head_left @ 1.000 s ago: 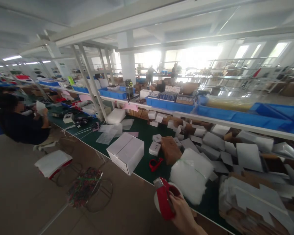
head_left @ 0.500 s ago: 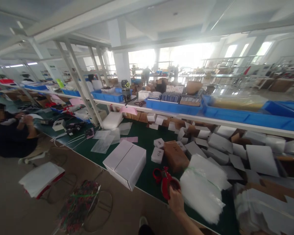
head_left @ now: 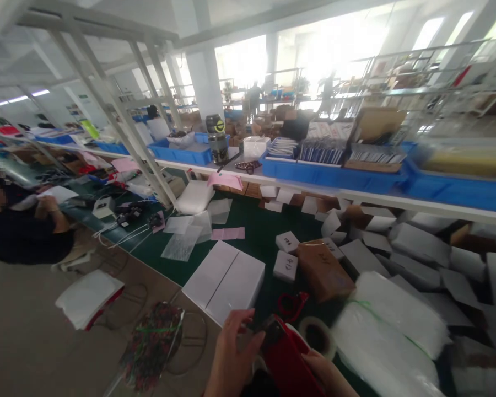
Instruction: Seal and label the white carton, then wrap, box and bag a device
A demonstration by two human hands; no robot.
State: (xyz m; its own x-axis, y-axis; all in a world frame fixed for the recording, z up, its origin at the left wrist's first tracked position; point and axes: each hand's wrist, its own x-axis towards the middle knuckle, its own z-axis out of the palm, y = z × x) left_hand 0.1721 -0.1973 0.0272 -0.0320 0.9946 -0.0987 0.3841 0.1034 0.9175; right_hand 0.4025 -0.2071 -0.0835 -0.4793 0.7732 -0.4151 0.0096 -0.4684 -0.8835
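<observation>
Along the near edge of the green bench (head_left: pixel 258 220), a white carton (head_left: pixel 236 282) sits just beyond the person's left hand (head_left: pixel 233 348), whose thumb and fingers curl apart beside the red tape dispenser (head_left: pixel 288 358) gripped by the right hand (head_left: pixel 325 370).

At bottom centre, the right hand (head_left: pixel 321 368) grips a red tape dispenser (head_left: pixel 287 353); left hand (head_left: pixel 232 350) beside it, white box (head_left: pixel 225 275) above.
</observation>
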